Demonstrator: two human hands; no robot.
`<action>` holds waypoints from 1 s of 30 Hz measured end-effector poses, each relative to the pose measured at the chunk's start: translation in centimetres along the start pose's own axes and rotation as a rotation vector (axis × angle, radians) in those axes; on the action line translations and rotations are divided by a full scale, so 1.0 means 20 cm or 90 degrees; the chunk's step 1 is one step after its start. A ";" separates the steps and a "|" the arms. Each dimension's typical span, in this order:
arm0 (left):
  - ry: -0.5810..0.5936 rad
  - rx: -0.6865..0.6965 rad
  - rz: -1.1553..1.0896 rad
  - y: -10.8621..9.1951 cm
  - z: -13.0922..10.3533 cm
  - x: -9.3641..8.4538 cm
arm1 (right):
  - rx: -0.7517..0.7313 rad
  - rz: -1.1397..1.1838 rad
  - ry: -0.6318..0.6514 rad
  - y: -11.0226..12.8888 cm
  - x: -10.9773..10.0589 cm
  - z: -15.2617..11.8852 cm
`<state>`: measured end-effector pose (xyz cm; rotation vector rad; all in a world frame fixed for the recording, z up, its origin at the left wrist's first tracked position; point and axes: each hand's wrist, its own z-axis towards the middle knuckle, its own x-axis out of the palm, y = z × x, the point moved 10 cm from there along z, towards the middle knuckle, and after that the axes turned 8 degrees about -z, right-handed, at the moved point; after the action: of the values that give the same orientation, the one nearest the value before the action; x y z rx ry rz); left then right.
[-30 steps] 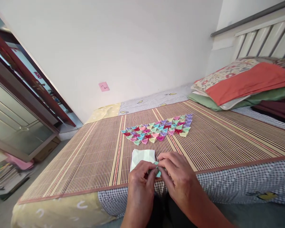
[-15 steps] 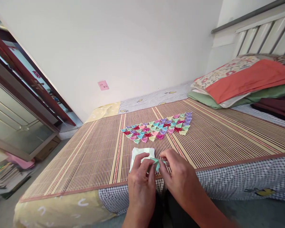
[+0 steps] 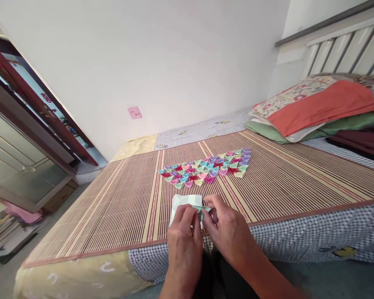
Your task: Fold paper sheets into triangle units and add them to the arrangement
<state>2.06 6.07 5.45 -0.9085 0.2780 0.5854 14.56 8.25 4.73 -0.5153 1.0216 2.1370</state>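
A small green folded paper (image 3: 202,210) is pinched between my two hands near the bed's front edge. My left hand (image 3: 185,236) grips its left side, fingers curled together. On the right side, my right hand (image 3: 226,224) holds it between thumb and fingers. Just behind and partly under my left hand lies a pale green paper stack (image 3: 187,200) on the striped mat (image 3: 118,207). Farther back, several rows of small folded paper triangles (image 3: 208,166) in many colours are laid out on the mat.
Pillows and folded cloths (image 3: 321,108) lie at the back right by the white headboard (image 3: 349,50). A white wall (image 3: 174,62) with a pink note (image 3: 134,112) rises behind the bed. Books (image 3: 9,236) are stacked at the far left.
My right hand has shifted slightly left, closer to my left hand. The green folded paper has turned a little, and my left fingers are drawn closer together around it.
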 end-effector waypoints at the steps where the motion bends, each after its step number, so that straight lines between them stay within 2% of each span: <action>1: 0.000 -0.003 0.003 0.00 0.00 0.00 | 0.011 0.005 0.016 -0.01 0.02 0.00; 7: -0.006 -0.018 0.020 0.01 0.00 -0.01 | -0.001 -0.022 0.055 -0.01 0.06 0.00; 14: 0.023 -0.007 0.001 0.02 -0.02 0.03 | -0.075 -0.120 -0.007 0.04 0.03 0.02; 18: 0.027 -0.022 -0.007 0.04 -0.02 0.03 | -0.061 -0.077 0.011 0.02 0.03 0.01; 21: 0.021 -0.038 -0.011 0.06 0.00 0.02 | -0.043 -0.005 0.001 0.00 -0.01 0.00; 25: 0.016 -0.060 -0.003 0.08 0.02 0.00 | -0.125 0.016 0.027 0.06 -0.03 -0.02; 28: 0.045 -0.094 -0.025 0.12 0.02 0.00 | -0.179 -0.043 0.068 0.10 0.01 -0.04; 30: 0.068 -0.119 -0.038 0.14 0.03 0.01 | -0.197 -0.100 0.063 0.11 0.02 -0.05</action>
<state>0.65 7.89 3.84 -1.1265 0.2944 0.5144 12.63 6.74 5.05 -0.8280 0.6771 2.1537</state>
